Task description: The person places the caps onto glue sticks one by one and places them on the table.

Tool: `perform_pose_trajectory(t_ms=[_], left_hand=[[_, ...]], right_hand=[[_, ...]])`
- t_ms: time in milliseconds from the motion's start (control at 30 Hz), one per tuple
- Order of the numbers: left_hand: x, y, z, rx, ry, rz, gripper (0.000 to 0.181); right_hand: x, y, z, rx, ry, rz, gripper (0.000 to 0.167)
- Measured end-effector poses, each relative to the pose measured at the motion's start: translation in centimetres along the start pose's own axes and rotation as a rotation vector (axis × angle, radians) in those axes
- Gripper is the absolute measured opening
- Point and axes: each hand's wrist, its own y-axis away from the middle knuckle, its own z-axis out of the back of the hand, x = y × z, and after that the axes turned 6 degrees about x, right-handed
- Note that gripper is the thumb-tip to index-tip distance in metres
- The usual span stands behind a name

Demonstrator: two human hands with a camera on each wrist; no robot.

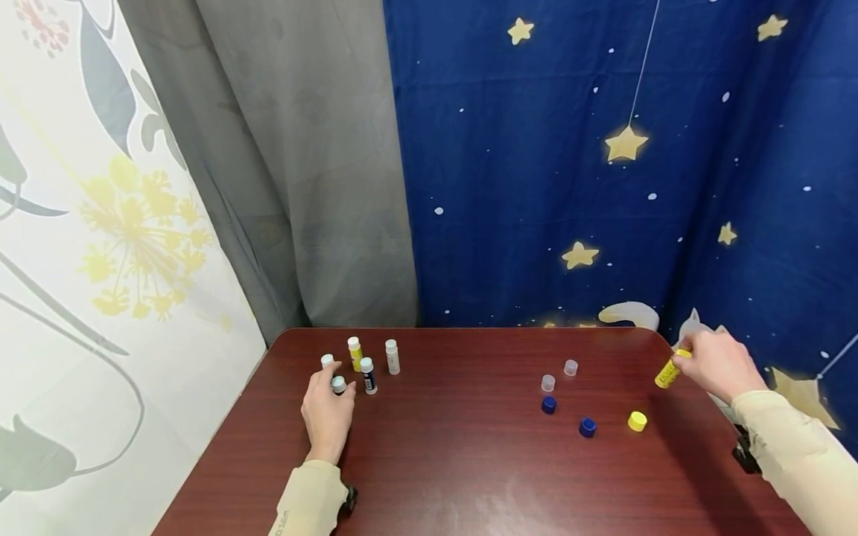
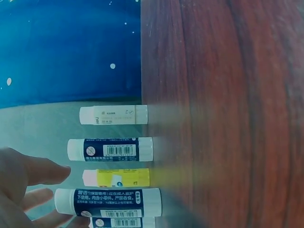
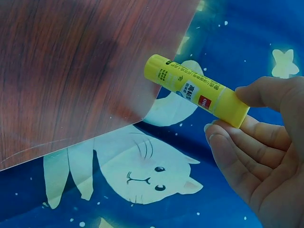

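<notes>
My right hand [image 1: 720, 365] pinches one end of a yellow glue stick [image 3: 194, 90] between thumb and fingers, holding it tilted in the air near the table's right corner. On the left, my left hand [image 1: 328, 409] reaches around a dark blue glue stick with a white top [image 2: 114, 203]; its thumb [image 2: 47, 171] stands apart from that stick. Another dark blue stick [image 2: 122, 223] is partly hidden behind it. Close by stand a yellow stick with a white top [image 1: 355, 355], a dark blue one [image 1: 369, 377] and a white one [image 1: 392, 357], all upright.
Toward the right of the brown table [image 1: 462, 447] lie loose caps: a yellow cap [image 1: 637, 421], two blue caps [image 1: 588, 427] and two translucent caps [image 1: 548, 383]. Grey and blue curtains [image 1: 523, 186] hang behind the table, and a patterned white wall [image 1: 121, 246] borders the left.
</notes>
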Motion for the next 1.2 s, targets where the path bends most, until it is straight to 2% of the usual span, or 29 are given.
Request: perform_pose_trajectory(t_ms=[333,533,800,933,1200], left_hand=[[0.6,0.1,-0.1,0.037,0.009,0.087,0.047],[0.9,0.3,-0.4,0.032,-0.001,0.109,0.043],[1.1,0.5,-0.3,0.02,0.036,0.146,0.036],[1.2,0.5,-0.3,0.032,0.049,0.174,0.033],[1.3,0.3,-0.2,0.037,0.047,0.192,0.028]], right_hand=[[-1.1,0.6,-0.4,0.068,-0.005,-0.032,0.02],[-1.9,1.0,-0.8,0.109,0.016,-0.066,0.02],[-2.7,1.3,-1.5,0.143,0.018,-0.082,0.021],[-2.7,1.5,-1.8,0.14,0.019,-0.074,0.022],[-2.4,1.6,-2.3,0.128,0.037,-0.058,0.019]])
